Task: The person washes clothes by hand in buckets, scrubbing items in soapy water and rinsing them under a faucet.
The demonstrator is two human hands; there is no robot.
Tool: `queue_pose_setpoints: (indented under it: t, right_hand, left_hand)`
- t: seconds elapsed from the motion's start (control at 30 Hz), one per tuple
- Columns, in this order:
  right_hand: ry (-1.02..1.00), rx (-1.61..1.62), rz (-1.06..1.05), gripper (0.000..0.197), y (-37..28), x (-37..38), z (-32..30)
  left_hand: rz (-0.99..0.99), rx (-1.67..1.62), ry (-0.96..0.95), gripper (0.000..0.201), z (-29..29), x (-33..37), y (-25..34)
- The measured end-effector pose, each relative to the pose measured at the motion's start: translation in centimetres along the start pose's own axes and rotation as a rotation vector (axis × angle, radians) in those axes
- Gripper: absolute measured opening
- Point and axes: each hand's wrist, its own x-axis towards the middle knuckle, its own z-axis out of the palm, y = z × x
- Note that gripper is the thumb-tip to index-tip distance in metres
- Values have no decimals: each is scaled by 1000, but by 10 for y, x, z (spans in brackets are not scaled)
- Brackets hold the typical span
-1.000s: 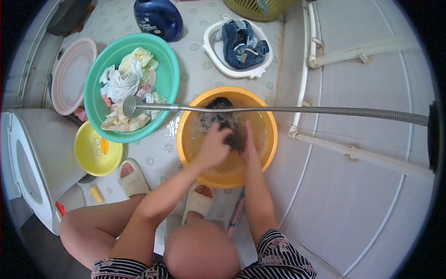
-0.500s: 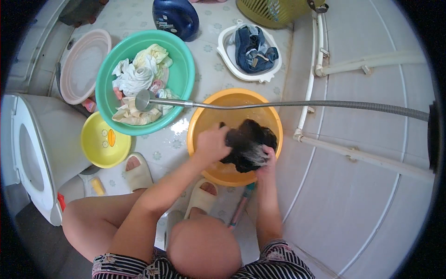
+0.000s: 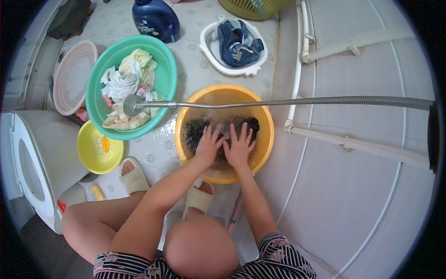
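A dark, wet piece of cloth [image 3: 193, 128] lies spread in the water of an orange basin [image 3: 267, 123] on the floor in front of me. My left hand [image 3: 210, 143] presses on its near left part, fingers spread. Beside it, my right hand [image 3: 239, 144] rests on the cloth with its fingers fanned out too. Neither hand grips anything. Water splashes up around the cloth's left side. The cloth's exact kind cannot be made out.
A metal shower head [image 3: 133, 105] on a hose [image 3: 348, 101] crosses above the basin. Around stand a green tub [image 3: 168, 83] of light clothes, a white basin [image 3: 209, 49] with denim, a yellow bowl [image 3: 90, 158], a blue bottle [image 3: 155, 23] and a toilet [image 3: 35, 153]. Pipes [image 3: 362, 146] line the right wall.
The dark cloth, held bunched up between both hands before, is now down in the basin's water. Both hands have let go and opened flat on it. The view has shifted slightly.
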Motion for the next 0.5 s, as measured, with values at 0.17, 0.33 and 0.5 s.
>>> queue_pose_setpoints:
  t: [0.17, 0.33, 0.5]
  right_hand:
    - [-145, -99, -76, 63, 3, 16, 45]
    - [-564, 98, 46, 80, 89, 50, 56]
    - [-99, 585, -285, 97, 41, 2, -5]
  left_hand:
    - [-167, -633, -15, 80, 78, 26, -27]
    - [-81, -395, 260, 57, 5, 50, 8]
    - [-157, -870, 610, 40, -20, 1, -18]
